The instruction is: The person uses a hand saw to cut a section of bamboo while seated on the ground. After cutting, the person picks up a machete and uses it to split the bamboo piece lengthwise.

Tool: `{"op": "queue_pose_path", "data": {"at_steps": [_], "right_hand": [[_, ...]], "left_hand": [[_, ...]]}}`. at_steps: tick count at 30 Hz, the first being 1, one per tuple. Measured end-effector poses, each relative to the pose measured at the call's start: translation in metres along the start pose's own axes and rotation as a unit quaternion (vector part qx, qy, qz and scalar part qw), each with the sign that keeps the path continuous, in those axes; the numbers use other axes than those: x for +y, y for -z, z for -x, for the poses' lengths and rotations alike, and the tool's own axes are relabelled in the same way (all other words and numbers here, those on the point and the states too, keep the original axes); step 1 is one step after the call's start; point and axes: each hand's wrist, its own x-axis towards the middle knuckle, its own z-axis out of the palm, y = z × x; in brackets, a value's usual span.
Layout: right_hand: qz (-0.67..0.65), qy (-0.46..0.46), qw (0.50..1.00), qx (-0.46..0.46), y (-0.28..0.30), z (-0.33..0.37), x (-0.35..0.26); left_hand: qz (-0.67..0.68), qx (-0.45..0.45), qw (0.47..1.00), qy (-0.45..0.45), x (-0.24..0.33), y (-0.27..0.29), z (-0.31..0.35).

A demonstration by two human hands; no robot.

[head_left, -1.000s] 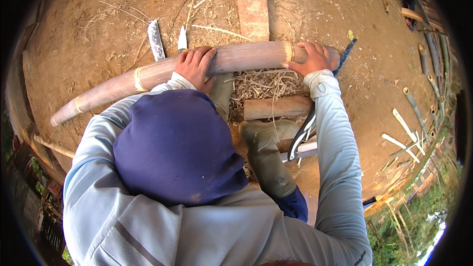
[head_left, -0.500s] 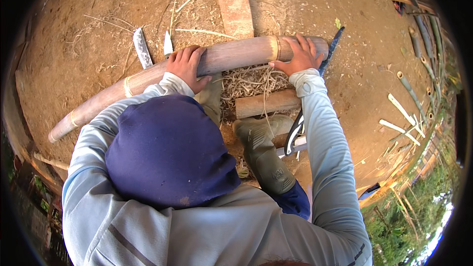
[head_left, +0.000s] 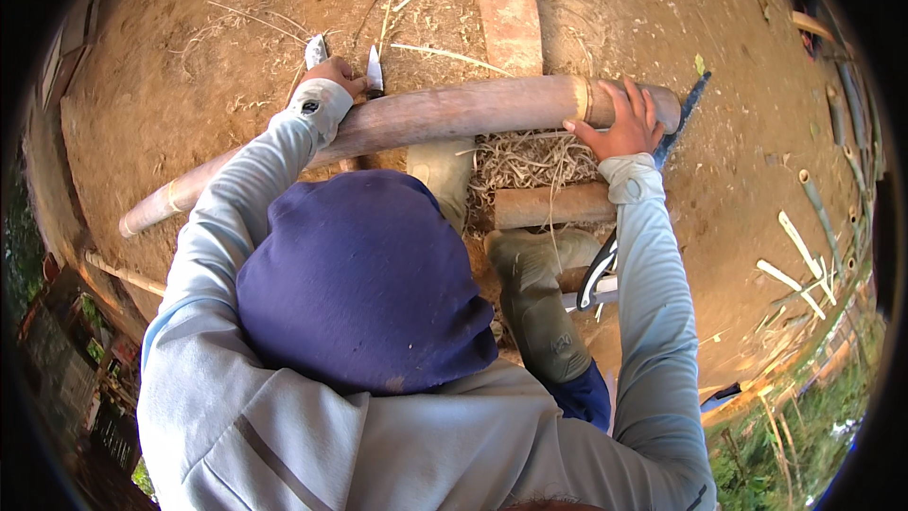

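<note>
A thick brown bamboo pole (head_left: pixel 454 106) lies crosswise in front of me, with pale rings at its joints. My right hand (head_left: pixel 628 121) grips it near its right end, thumb on the near side and fingers over the top. Beyond the pole, my left hand (head_left: pixel 333 76) is closed at the lower part of a broad grey knife blade (head_left: pixel 316 49); its grip is partly hidden. Just right of that hand, a smaller pointed knife (head_left: pixel 375 66) stands against the pole's far side. A dark curved saw blade (head_left: pixel 683 118) passes behind the pole's right end.
Bamboo shavings (head_left: pixel 520 163) and a short bamboo piece (head_left: pixel 553 204) lie between my boots (head_left: pixel 539 293). A black-and-white handle (head_left: pixel 598 274) shows beside my right forearm. Ahead is a plank (head_left: pixel 506 9). Cut poles (head_left: pixel 818 199) and pale strips (head_left: pixel 799 244) lie at right.
My left hand has left the pole and moved over it to the broad knife. My right hand stays on the pole. The whole view has shifted slightly.
</note>
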Motion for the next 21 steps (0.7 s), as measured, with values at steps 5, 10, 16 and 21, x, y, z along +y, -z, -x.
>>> {"op": "queue_pose_path", "data": {"at_steps": [5, 10, 16, 21], "right_hand": [[-0.118, -0.004, 0.991, 0.068, -0.003, 0.011, 0.014], [-0.202, -0.008, 0.972, 0.116, -0.010, 0.032, 0.022], [-0.189, -0.034, 0.975, 0.108, -0.015, 0.054, 0.032], [-0.224, -0.022, 0.968, 0.109, -0.014, 0.059, 0.026]], "left_hand": [[0.010, 0.034, 0.999, -0.033, 0.012, -0.016, -0.028], [0.028, 0.076, 0.997, -0.017, -0.009, -0.035, -0.056], [0.006, 0.066, 0.998, 0.012, 0.004, -0.034, -0.053], [0.008, 0.051, 0.998, 0.033, 0.013, -0.022, -0.041]]}}
